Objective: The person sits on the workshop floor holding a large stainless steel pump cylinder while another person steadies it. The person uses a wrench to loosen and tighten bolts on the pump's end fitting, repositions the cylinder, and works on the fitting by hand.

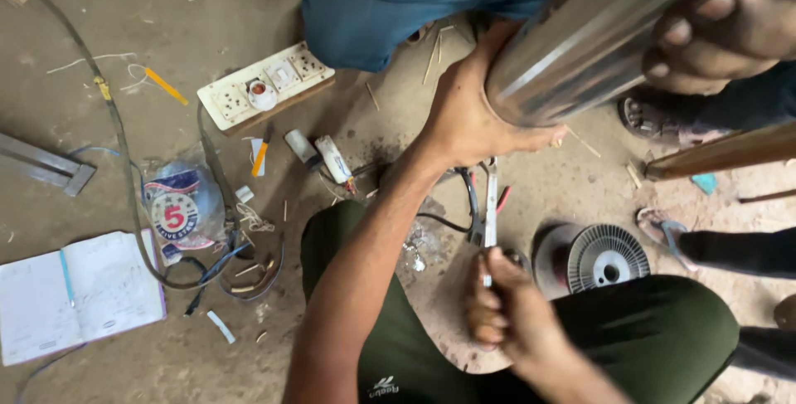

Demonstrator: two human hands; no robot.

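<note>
Shiny and close, the steel cylinder [580, 39] leaned over the floor, its lower end cupped by the left hand [464, 118] to steady it. Below, the right hand [506, 309] was clamped on pliers [489, 213] pointing up beside that hand. Another person's hand [721, 26] gripped the cylinder's upper side.

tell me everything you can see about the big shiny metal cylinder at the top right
The big shiny metal cylinder is a smooth, polished, silvery tube, looking like steel, with light streaks reflected along its side. It lies tilted, its lower rounded end toward the middle of the picture and its upper part running out of the top right corner. The person's left hand cups that lower end from beneath, and another person's hand grips its side higher up. It is held above the dusty floor.
</note>
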